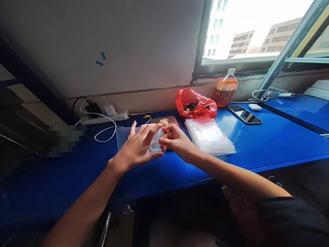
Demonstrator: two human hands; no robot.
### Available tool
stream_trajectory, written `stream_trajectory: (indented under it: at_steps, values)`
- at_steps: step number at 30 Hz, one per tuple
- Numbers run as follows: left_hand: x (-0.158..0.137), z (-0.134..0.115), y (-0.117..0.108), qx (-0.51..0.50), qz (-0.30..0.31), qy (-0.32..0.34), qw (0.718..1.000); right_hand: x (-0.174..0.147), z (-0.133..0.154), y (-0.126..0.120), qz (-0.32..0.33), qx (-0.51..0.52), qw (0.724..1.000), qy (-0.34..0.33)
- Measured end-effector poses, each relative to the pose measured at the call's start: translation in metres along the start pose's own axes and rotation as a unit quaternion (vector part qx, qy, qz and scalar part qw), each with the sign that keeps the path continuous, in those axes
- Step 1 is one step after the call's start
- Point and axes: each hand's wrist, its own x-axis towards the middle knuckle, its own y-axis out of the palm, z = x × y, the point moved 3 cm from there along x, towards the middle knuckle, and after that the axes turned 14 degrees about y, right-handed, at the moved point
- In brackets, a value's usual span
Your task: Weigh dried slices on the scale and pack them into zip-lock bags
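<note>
Head view shows both hands at the mouth of one clear bag (123,136), which lies under and to the left of the grip on the blue table (84,168). The right hand (178,141) has a narrow grip: its thumb and bent fingers seem to pinch the edge of this bag, near a thin red line. The left hand (140,142) is spread wide over the bag, thumb well away from the fingers; whether its fingertips also press the film, I cannot tell.

As I judge, the work on this bag is at the step of handling its mouth, and it is not finished. Just beyond the fingertips, some pale pieces (164,120) show against a flat brownish thing (175,122); whether any are inside the bag is hidden. To the right of the grip, a stack of clear bags (210,135) lies flat, so probably more remain to be used. Behind this stack, an open red bag (205,107) contains dark and brown pieces (189,107). I see no bag that is surely completed.

About writing: farther right, behind the grip, the bottle (225,90) has a printed label, but its letters are too small to read. No brand can be read on the phone (245,114).
</note>
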Motion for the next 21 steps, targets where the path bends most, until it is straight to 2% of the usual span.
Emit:
stream_trajectory:
  at_steps: [6,14,21]
  values:
    - [0.0006,-0.0011,-0.0018,0.014,0.005,-0.001,1.000,0.0022,-0.0005,-0.0024,-0.043,0.013,0.999,0.004]
    - [0.0017,-0.0035,0.0001,0.010,0.028,-0.003,1.000,0.0003,-0.0011,-0.0018,-0.045,-0.020,0.998,-0.033]
    - [0.0018,-0.0028,-0.0004,0.004,0.032,-0.011,0.999,0.0025,-0.0019,-0.0020,0.002,-0.005,1.000,0.030]
